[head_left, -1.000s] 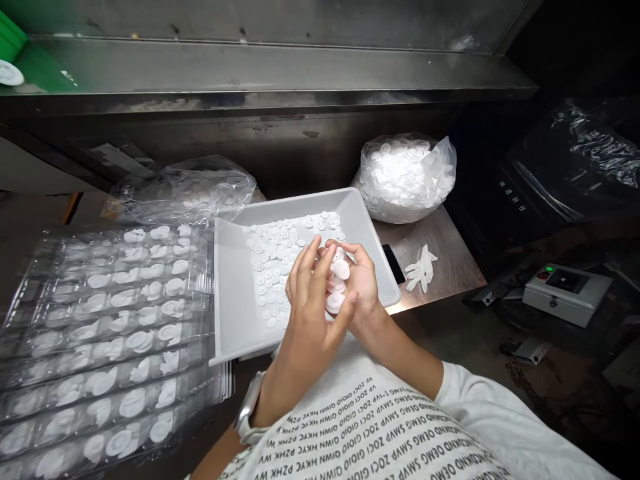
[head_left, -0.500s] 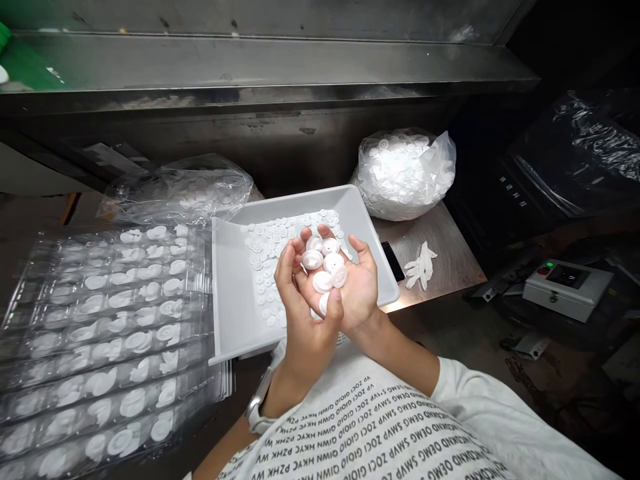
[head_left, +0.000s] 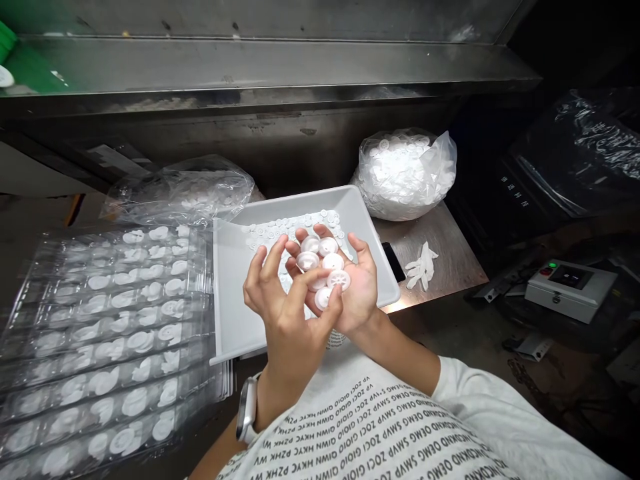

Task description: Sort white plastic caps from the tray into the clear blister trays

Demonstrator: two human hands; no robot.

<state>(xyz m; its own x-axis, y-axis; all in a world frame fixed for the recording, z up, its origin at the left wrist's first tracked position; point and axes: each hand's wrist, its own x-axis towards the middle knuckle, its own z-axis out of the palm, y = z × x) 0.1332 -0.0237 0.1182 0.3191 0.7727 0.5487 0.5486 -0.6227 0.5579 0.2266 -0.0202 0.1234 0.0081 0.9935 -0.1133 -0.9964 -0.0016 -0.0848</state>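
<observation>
My right hand (head_left: 357, 290) is cupped palm up over the grey tray (head_left: 235, 313), cradling several white plastic discs (head_left: 323, 263). In front of it is my left hand (head_left: 287, 313), with a watch on the wrist. Its thumb and forefinger pinch one white disc (head_left: 323, 298) at the edge of the pile, and the other fingers are spread. More small white discs (head_left: 273, 233) lie scattered on the tray floor behind my hands.
Clear blister sheets (head_left: 110, 333) filled with white parts lie stacked at the left. A crumpled clear bag (head_left: 180, 190) lies behind them. A bag full of white discs (head_left: 405, 173), a black phone (head_left: 393, 261) and white gloves (head_left: 421, 267) are at the right. A control box (head_left: 570, 287) sits lower right.
My left hand has drawn back to the left and spread its fingers, uncovering the discs in my right palm. It now pinches one disc at the pile's near edge.
</observation>
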